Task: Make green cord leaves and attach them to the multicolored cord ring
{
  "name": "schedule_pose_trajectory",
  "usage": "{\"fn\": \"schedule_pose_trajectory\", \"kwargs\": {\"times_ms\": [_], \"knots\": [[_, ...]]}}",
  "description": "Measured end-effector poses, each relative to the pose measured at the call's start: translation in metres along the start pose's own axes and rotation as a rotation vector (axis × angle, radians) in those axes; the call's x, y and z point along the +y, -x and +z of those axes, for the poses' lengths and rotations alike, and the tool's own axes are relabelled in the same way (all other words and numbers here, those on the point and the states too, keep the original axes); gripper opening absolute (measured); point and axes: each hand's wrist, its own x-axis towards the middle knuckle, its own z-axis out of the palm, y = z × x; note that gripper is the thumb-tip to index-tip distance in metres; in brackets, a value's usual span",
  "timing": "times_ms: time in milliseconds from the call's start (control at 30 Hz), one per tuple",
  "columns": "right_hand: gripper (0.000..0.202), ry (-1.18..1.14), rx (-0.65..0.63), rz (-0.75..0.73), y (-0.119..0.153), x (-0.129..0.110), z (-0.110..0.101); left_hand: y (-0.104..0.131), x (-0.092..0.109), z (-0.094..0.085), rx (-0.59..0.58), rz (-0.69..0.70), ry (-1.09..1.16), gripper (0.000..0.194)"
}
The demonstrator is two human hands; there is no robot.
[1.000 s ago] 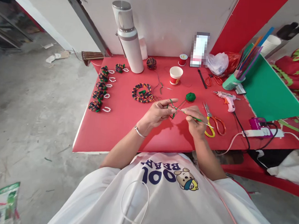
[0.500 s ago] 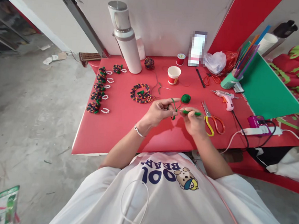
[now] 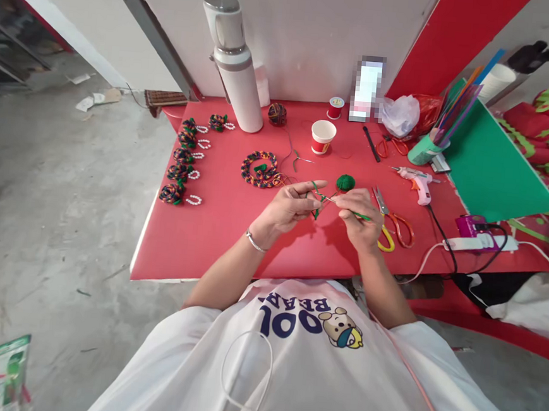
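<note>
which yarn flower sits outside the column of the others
The yarn flower just left of the white flask; the other five line up along the table's left edge.

At eleven o'clock the vacuum flask (image 3: 244, 92) has a smooth, satiny body and shiny metal top, above a smooth, softly glossy tabletop (image 3: 205, 244) and fuzzy green yarn ball (image 3: 345, 182).

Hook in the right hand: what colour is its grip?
The grip is green, clearest in the head view.

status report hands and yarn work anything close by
Left hand pinching green yarn piece; right hand gripping green-handled hook. Green yarn ball just beyond. Open scissors right beside right hand.
</note>
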Motion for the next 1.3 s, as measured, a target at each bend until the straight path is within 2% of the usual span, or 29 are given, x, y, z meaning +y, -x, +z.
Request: {"fn": "schedule_pose_trajectory", "kwargs": {"times_ms": [133, 233, 333, 400, 433, 467, 500, 567, 633, 700, 800, 867, 1000, 1100, 1200, 1300], "knots": [[0.015, -0.017, -0.209, 0.067, -0.024, -0.004, -0.034, -0.001, 0.009, -0.011, -0.046, -0.038, -0.110, 0.050], [0.016, -0.146, -0.245, 0.222, -0.033, -0.004, -0.043, -0.001, 0.010, -0.012, -0.098, -0.071, -0.165, 0.044], [0.028, -0.412, -0.128, 0.397, -0.024, 0.000, -0.026, -0.002, 0.006, -0.006, -0.112, -0.053, -0.187, 0.046], [0.033, -0.497, 0.029, 0.516, -0.009, 0.000, -0.006, -0.003, -0.001, 0.000, -0.062, 0.037, -0.186, 0.054], [0.035, -0.457, 0.134, 0.554, 0.000, -0.002, 0.005, -0.004, -0.006, 0.004, -0.007, 0.113, -0.192, 0.058], [0.034, -0.351, 0.217, 0.562, 0.008, -0.004, 0.014, -0.004, -0.011, 0.007, 0.058, 0.185, -0.208, 0.060], [0.030, -0.208, 0.247, 0.535, 0.016, -0.007, 0.022, -0.005, -0.016, 0.011, 0.120, 0.243, -0.224, 0.062], [0.023, 0.062, 0.244, 0.365, 0.027, -0.014, 0.031, -0.005, -0.024, 0.018, 0.225, 0.299, -0.230, 0.066], [0.019, 0.251, 0.221, 0.208, 0.032, -0.017, 0.033, -0.004, -0.028, 0.022, 0.258, 0.285, -0.184, 0.069], [0.021, 0.311, 0.221, 0.124, 0.031, -0.015, 0.031, -0.001, -0.026, 0.023, 0.215, 0.216, -0.091, 0.068], [0.026, 0.205, 0.175, 0.107, 0.021, -0.007, 0.020, 0.002, -0.016, 0.017, 0.108, 0.074, 0.001, 0.061], [0.027, 0.106, 0.077, 0.134, 0.011, -0.004, 0.006, 0.003, -0.008, 0.010, 0.064, 0.021, -0.028, 0.058], [0.025, 0.050, -0.173, 0.168, -0.017, -0.006, -0.031, 0.002, 0.001, -0.006, 0.008, -0.051, -0.132, 0.052], [0.020, -0.010, -0.301, 0.206, -0.033, -0.009, -0.052, 0.000, 0.003, -0.009, -0.030, -0.086, -0.184, 0.049], [0.023, -0.167, -0.267, 0.285, -0.032, -0.005, -0.048, -0.001, 0.003, -0.005, -0.054, -0.087, -0.210, 0.045], [0.032, -0.346, -0.057, 0.365, -0.011, 0.002, -0.020, -0.002, -0.003, 0.006, -0.029, 0.007, -0.197, 0.052]]}}
